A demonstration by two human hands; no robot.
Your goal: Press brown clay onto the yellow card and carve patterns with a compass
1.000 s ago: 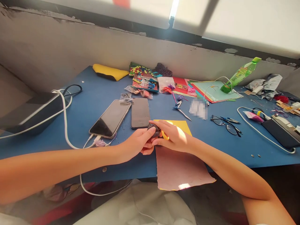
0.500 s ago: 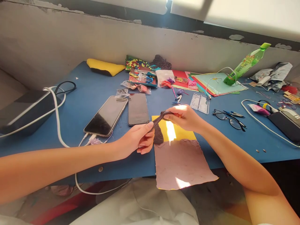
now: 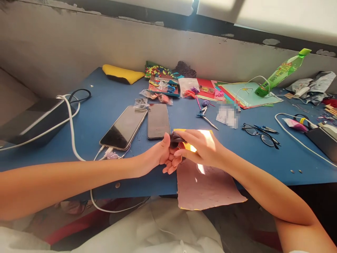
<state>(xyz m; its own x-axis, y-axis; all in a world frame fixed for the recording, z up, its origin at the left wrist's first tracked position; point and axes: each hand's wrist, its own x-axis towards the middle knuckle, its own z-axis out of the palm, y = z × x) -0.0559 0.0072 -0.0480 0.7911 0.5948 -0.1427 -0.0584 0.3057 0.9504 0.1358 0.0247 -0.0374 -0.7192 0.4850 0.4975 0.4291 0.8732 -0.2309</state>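
My left hand [image 3: 160,157] and my right hand [image 3: 201,147] meet at the near middle of the blue table [image 3: 105,109]. Between them they pinch a small lump of dark brown clay [image 3: 176,137], left thumb against it and right fingers folded over it. The hands hover over a yellow sheet [image 3: 193,147]. A pink-mauve paper sheet [image 3: 205,186] lies just below them and hangs over the table's near edge. Most of the clay is hidden by my fingers.
Two dark phones [image 3: 124,128] [image 3: 157,121] lie left of my hands, one on a white cable [image 3: 72,137]. Behind are craft packets [image 3: 163,86], coloured paper [image 3: 247,96], a tilted green bottle [image 3: 283,72], small scissors [image 3: 204,114] and spectacles [image 3: 259,133]. A black box [image 3: 34,121] stands far left.
Half a second ago the clay was stretched into a strip between my parted hands; now the hands have closed together and the clay is bunched into a lump.
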